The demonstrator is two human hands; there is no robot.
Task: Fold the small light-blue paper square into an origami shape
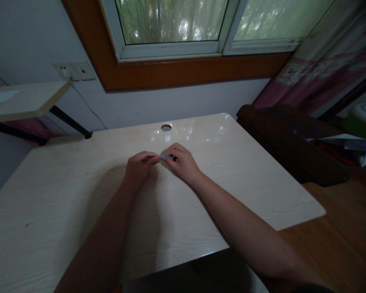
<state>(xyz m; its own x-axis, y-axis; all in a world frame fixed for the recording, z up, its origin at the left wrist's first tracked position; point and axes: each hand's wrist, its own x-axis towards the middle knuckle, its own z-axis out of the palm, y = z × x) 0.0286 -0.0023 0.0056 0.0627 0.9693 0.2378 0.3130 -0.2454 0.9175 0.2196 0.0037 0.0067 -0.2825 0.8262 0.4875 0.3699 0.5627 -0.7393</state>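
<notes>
Head view, only one here: L hand [138,166] and R hand [183,162] meet approx. mid-frame, over the pale wood-grain desk [250,183]. Between them is a small, thin blue-green strip [166,156]; material n/a, too small to tell. L hand pinches its left end, thumb vs. index; R hand grips the right part btwn thumb and fingers, so much of it's hidden. Fingertips of both are v. close, poss. touching. Can't tell if strip touches the desk or is just above it.

Progress, as far as shown: strip's picked up and in both hands, so that bit looks done; release isn't, as neither hand has let go. Whether its shape is finished or only part-worked, can't tell w/ fingers covering it.

Surroundings: round cable hole [166,127] in desktop just above the hands in frame; raised shelf [27,108] at left edge, wall socket [75,71] w/ white cable [87,101] upper left; window [173,22] top centre; curtain [311,69] upper right; dark brown furniture [286,138] right.
</notes>
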